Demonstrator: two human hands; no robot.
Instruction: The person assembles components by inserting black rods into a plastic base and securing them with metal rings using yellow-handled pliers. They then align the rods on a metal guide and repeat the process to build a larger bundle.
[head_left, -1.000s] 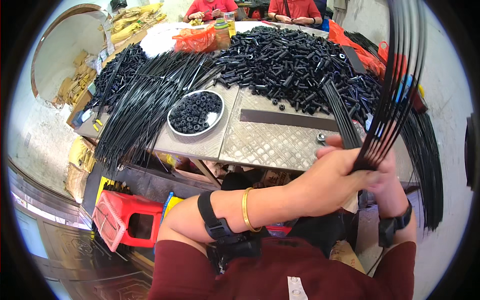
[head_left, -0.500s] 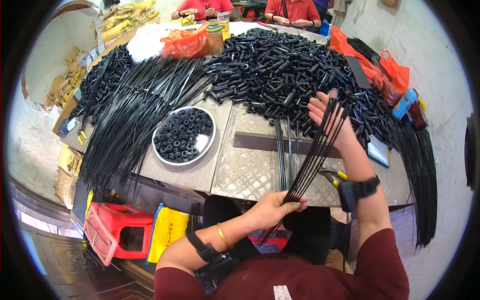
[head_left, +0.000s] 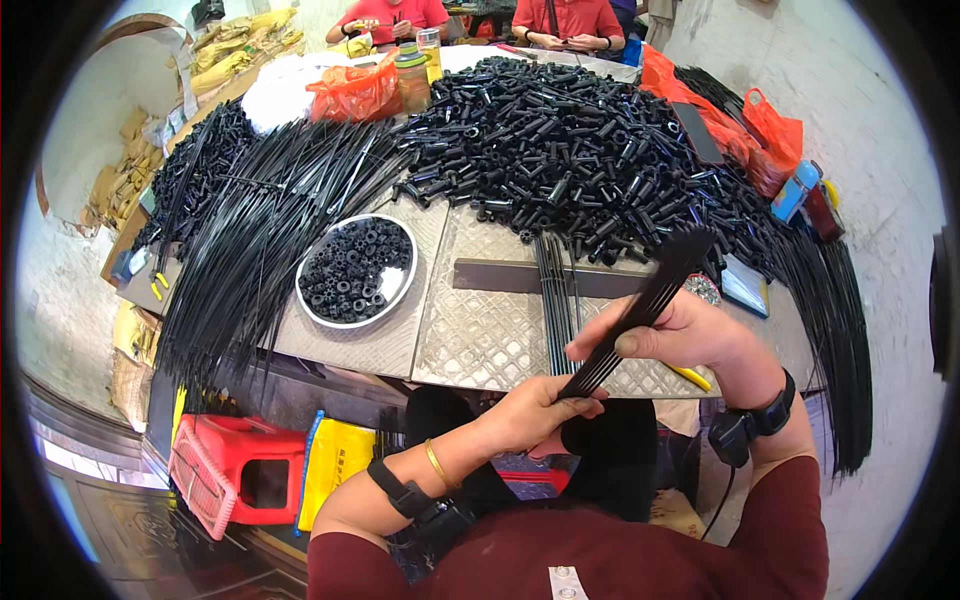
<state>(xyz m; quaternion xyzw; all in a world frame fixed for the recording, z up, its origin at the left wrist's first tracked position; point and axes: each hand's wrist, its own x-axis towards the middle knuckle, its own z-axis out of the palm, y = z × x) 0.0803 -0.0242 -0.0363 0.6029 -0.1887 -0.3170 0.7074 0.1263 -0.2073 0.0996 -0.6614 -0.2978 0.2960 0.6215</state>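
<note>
Rods in hand: slim bundle of matte black rods (head_left: 640, 310), long and straight, held above the near edge of the surface (head_left: 475, 345), slanting away to the right
Left hand (head_left: 548, 405): gripping the lower part, right by the near edge
Right hand (head_left: 690, 330): thumb and fingers wrapped around the bundle further up
Surface texture: pale, embossed with a diamond pattern, pretty scuffed looking
Flat bar (head_left: 495, 275): dark, smooth, straight-edged, with loose rods (head_left: 553, 290) lying across it toward the near edge
Tube heap (head_left: 560, 150): short black cylinders, kinda glossy, spread toward the far edge
Bowl (head_left: 350, 325): round, white rim, full of chunky black rings (head_left: 350, 270), left of the diamond patch
Rod pile (head_left: 250, 230): thin, wiry, splayed past the near edge on the left
Changed since half a second ago: right hand was open, palm up behind a fanned-out bunch; now it's closed round them and the fan's squeezed tight
</note>
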